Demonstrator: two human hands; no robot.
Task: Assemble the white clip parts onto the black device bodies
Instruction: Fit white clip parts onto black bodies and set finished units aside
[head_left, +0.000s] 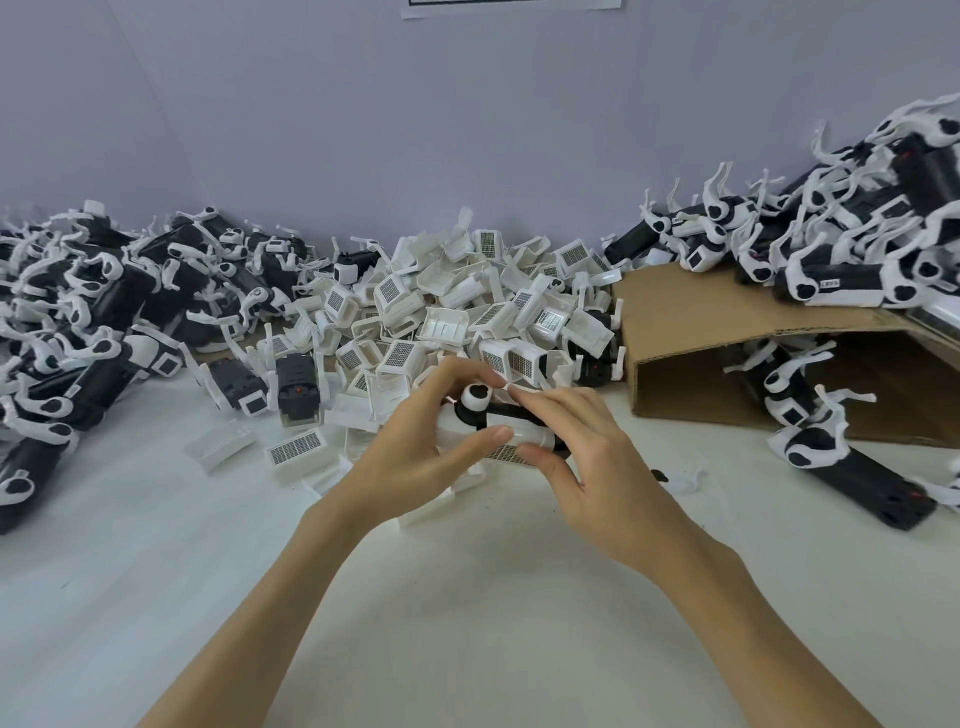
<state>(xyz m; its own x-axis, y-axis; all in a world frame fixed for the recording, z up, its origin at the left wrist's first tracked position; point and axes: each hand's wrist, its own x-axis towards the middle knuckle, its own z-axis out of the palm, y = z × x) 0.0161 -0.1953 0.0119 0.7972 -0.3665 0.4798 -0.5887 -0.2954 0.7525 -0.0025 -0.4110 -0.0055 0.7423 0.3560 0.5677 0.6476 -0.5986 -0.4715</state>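
Two bare forearms reach up from the bottom edge over a white table (156, 597). Just beyond them the left hand (415, 457) and the right hand (587, 467) meet over one black device body (511, 411) held just above the table. The left fingers curl over its top and the thumb presses a white clip part (511, 434) on its near side. The right fingers pinch the same body from the right, thumb underneath by a grid label. Loose white clips lie on the table just left of the hands. Behind them rises a pile of white clips (467, 301), many showing grid labels. Left of that sits a heap of black bodies with white parts (104, 301). To the right, a tilted cardboard box (701, 312) carries another heap of black-and-white units (831, 234). A pale wall (467, 130) stands behind everything.
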